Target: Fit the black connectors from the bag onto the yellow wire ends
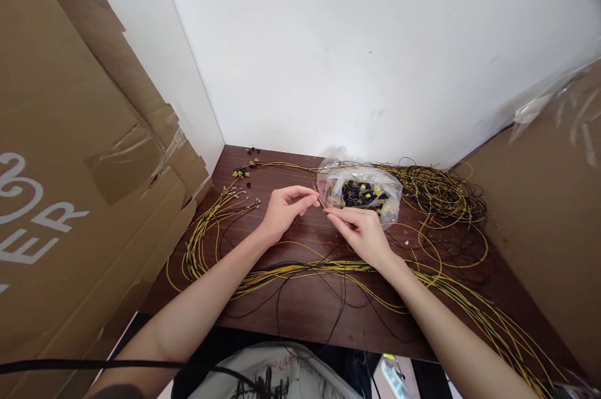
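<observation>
Over the middle of the dark brown table, my left hand pinches a thin wire between thumb and fingers. My right hand pinches the same wire a short way to the right, its fingertips close to the left ones. Whatever sits at the wire's end is too small to make out. Just behind my right hand lies a clear plastic bag with small black and yellow connectors in it. A bundle of yellow and black wires runs under both forearms.
Wire ends with small pale tips fan out at the left. Loose black and yellow connectors lie at the back left. A tangled wire heap fills the back right. Cardboard boxes flank the table; a white wall stands behind.
</observation>
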A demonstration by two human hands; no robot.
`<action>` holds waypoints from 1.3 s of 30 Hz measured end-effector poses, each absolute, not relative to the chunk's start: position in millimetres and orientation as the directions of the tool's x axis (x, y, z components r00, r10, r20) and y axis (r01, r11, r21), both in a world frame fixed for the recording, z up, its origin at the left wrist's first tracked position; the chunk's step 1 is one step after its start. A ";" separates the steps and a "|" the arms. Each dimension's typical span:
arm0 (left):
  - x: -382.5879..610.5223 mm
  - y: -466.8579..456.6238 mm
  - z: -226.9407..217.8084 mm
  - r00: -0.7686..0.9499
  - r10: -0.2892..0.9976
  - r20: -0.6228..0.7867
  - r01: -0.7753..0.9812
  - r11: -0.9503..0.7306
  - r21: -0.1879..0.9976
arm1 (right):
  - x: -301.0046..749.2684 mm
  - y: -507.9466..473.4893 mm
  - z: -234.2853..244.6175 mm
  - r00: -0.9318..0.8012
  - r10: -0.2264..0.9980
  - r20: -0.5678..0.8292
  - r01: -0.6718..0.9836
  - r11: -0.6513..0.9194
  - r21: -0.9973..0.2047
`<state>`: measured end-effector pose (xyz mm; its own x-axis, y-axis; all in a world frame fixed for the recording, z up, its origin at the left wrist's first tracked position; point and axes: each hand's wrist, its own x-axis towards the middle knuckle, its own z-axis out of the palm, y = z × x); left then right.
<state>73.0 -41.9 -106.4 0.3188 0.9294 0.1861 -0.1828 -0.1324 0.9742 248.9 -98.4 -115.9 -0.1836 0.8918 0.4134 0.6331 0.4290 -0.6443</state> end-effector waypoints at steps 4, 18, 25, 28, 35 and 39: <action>73.5 -43.1 -105.8 0.340 0.918 0.205 -0.170 -0.155 0.973 | 249.2 -98.7 -116.3 -0.226 0.897 0.381 0.695 0.422 -0.582; 73.8 -43.1 -108.9 0.381 0.900 0.212 -0.070 -0.201 0.977 | 254.7 -94.3 -110.2 -0.188 0.954 0.233 0.552 0.299 -0.778; 76.3 -46.2 -109.2 0.462 0.864 0.200 -0.055 -0.197 0.979 | 265.1 -89.3 -100.3 0.010 0.997 0.076 0.118 0.074 -0.990; 76.3 -47.0 -108.1 0.482 0.853 0.200 -0.046 -0.204 0.978 | 263.3 -89.5 -102.0 -0.006 1.000 0.023 0.026 0.023 -0.999; 77.1 -46.4 -112.1 0.470 0.860 0.198 -0.098 -0.172 0.980 | 247.8 -93.6 -108.3 -0.152 0.984 -0.097 0.032 -0.094 -0.995; 77.9 -45.0 -114.1 0.426 0.884 0.193 -0.138 -0.147 0.979 | 246.8 -93.8 -106.9 -0.146 0.979 -0.143 0.024 -0.141 -0.990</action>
<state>77.9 -45.0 -114.1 0.4262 0.8839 0.1928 -0.1378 -0.1472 0.9795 246.8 -93.8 -106.9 -0.1465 0.9789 -0.1427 0.0243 -0.1407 -0.9898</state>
